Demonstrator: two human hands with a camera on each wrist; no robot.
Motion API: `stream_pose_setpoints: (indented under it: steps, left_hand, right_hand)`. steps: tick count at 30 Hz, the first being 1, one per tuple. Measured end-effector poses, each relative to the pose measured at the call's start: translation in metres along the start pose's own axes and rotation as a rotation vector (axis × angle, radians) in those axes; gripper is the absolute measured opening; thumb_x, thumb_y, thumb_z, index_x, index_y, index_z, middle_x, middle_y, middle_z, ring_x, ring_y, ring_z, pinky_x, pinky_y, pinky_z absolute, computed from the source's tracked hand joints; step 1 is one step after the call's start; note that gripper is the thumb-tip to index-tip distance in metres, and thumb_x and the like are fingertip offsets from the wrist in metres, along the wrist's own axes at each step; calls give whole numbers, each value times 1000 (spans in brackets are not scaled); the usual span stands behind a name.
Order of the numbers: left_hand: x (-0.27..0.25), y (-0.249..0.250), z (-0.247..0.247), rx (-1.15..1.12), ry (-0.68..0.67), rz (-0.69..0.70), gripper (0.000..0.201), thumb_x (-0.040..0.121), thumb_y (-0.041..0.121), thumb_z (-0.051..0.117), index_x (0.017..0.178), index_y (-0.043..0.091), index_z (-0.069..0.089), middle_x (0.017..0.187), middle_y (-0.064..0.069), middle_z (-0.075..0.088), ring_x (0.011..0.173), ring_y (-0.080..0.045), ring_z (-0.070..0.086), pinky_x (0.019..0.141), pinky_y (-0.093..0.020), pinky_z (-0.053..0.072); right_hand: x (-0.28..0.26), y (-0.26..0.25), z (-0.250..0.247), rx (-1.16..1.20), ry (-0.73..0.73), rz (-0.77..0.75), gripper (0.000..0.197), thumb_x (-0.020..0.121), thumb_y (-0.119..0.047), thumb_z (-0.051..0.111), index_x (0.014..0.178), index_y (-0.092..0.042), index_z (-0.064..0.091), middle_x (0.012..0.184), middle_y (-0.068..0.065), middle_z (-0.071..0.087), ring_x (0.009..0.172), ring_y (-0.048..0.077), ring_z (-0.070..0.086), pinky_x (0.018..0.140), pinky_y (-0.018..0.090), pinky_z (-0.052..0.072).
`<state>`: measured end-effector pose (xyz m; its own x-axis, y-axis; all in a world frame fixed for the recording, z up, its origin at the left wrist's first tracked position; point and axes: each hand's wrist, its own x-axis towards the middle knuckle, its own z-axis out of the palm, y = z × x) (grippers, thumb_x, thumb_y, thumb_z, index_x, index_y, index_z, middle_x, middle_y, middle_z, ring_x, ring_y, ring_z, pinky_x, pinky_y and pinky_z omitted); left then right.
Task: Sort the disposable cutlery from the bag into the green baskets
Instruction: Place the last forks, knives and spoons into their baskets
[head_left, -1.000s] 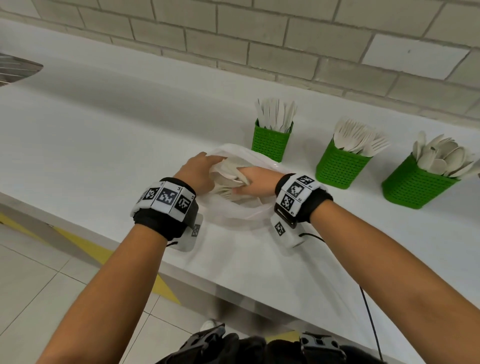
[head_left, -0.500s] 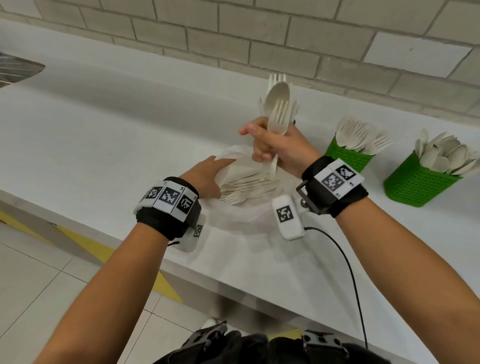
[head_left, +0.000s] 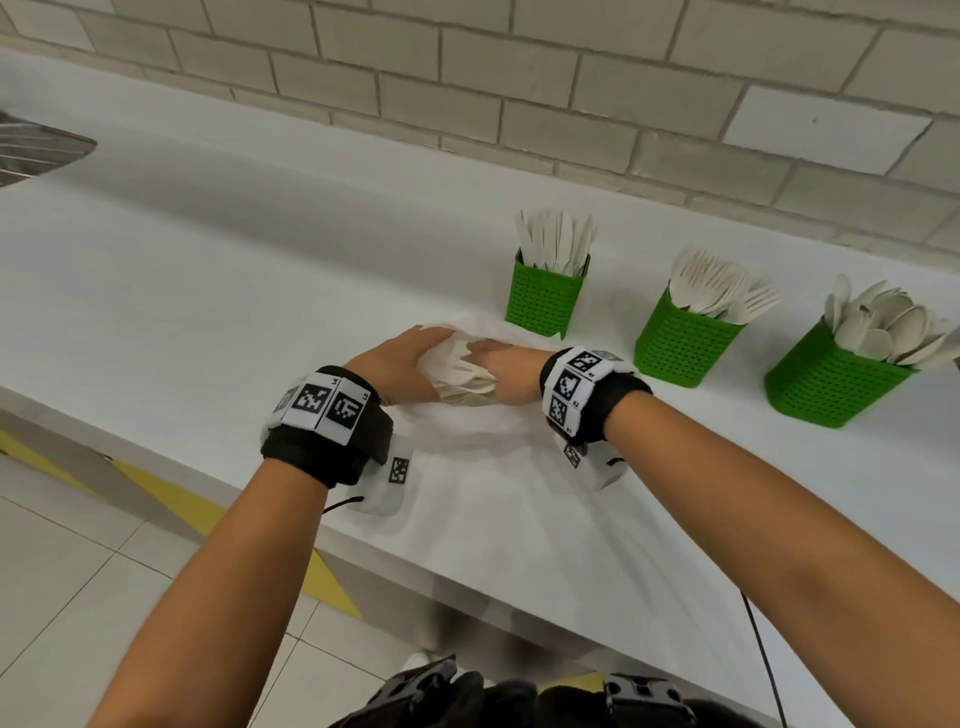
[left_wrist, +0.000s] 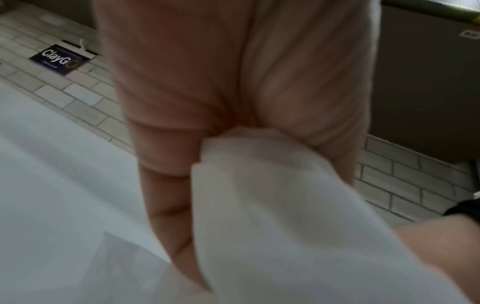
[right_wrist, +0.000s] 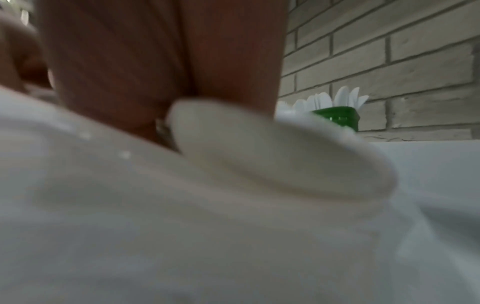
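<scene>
A white plastic bag (head_left: 467, 431) lies on the counter with a bundle of pale cutlery (head_left: 460, 382) in its mouth. My left hand (head_left: 405, 358) grips the bag's left edge; in the left wrist view the plastic (left_wrist: 272, 205) is pinched in that hand (left_wrist: 207, 82). My right hand (head_left: 501, 366) reaches into the mouth, fingers curled on the cutlery. A spoon bowl (right_wrist: 280, 158) lies under its palm (right_wrist: 155, 61). Three green baskets stand behind to the right: knives (head_left: 545, 299), forks (head_left: 683, 343), spoons (head_left: 831, 382).
The white counter (head_left: 208, 291) runs along a pale brick wall (head_left: 571, 93). A metal rack's corner (head_left: 36, 150) shows at far left. The counter's front edge is close to my forearms, with tiled floor (head_left: 78, 597) below. A cable (head_left: 763, 654) hangs from my right wrist.
Half a second ago my right hand was raised above the bag holding a spoon and forks; it has come back down into the bag's mouth. My left hand stays on the bag's edge.
</scene>
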<state>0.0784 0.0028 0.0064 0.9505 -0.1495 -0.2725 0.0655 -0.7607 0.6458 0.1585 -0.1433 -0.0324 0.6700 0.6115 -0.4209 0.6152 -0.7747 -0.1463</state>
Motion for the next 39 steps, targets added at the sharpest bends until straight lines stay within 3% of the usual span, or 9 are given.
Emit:
stream_pose_setpoints:
  steps: [6, 11, 16, 19, 22, 27, 32, 35, 39]
  left_hand:
    - [2, 0, -3, 63, -17, -10, 74, 80, 3, 64, 143, 22, 29, 138, -4, 35, 126, -24, 39, 96, -28, 34]
    - [11, 3, -7, 96, 25, -40, 75, 81, -3, 55, 144, 26, 27, 135, -7, 33, 121, -27, 41, 87, -27, 36]
    - [15, -3, -10, 62, 125, -24, 59, 80, -12, 43, 122, 28, 57, 129, -9, 35, 102, -19, 44, 74, -20, 39]
    - [17, -6, -6, 94, 220, -70, 56, 82, -11, 41, 120, 25, 62, 138, -8, 34, 123, -21, 41, 88, -19, 34]
    - [17, -8, -2, 158, 230, -119, 58, 84, -6, 44, 130, 27, 54, 138, -9, 36, 125, -27, 42, 99, -28, 34]
    - [13, -16, -1, 188, 167, -143, 63, 83, -8, 41, 132, 30, 51, 137, -8, 40, 125, -29, 43, 100, -30, 37]
    - [15, -18, -2, 39, 131, -142, 56, 80, -6, 54, 129, 22, 55, 133, -4, 53, 117, -24, 51, 83, -21, 39]
    - [18, -18, 2, 41, 53, -152, 59, 79, -2, 58, 131, 26, 52, 136, -4, 49, 119, -24, 50, 93, -27, 42]
    - [21, -20, 7, 80, -5, -142, 63, 81, -2, 56, 133, 32, 48, 146, 0, 38, 129, -22, 40, 103, -28, 36]
  right_hand:
    - [4, 8, 15, -80, -25, 20, 72, 91, -31, 56, 147, -4, 18, 150, 19, 21, 136, 34, 31, 111, 38, 27]
    - [-5, 3, 0, -257, -5, 0, 46, 92, -34, 54, 129, -9, 44, 129, 16, 47, 119, 36, 44, 95, 39, 38]
    - [-19, 3, 4, -237, 133, -90, 30, 94, -28, 47, 117, -8, 52, 111, 17, 60, 113, 31, 46, 78, 30, 35]
    - [-25, 3, 12, -153, 122, -98, 28, 95, -21, 46, 119, -7, 50, 113, 19, 55, 110, 31, 49, 75, 30, 35]
    - [-29, 4, 15, -90, 123, -62, 37, 95, -27, 48, 126, -8, 46, 120, 20, 47, 104, 34, 54, 74, 29, 37]
    - [-36, 16, 2, 194, 166, -117, 35, 94, -24, 51, 127, -12, 47, 126, 8, 56, 115, 24, 53, 81, 21, 33]
    - [-38, 24, -2, 380, 234, -186, 45, 94, -17, 52, 138, -13, 40, 134, 7, 52, 120, 20, 48, 93, 21, 34]
    - [-36, 24, 0, 503, 334, -191, 39, 95, -21, 53, 128, -2, 44, 116, 8, 62, 110, 24, 55, 91, 30, 41]
    - [-43, 20, -11, 750, 457, -222, 24, 98, -21, 47, 117, -6, 44, 80, -8, 62, 87, 8, 57, 91, 28, 42]
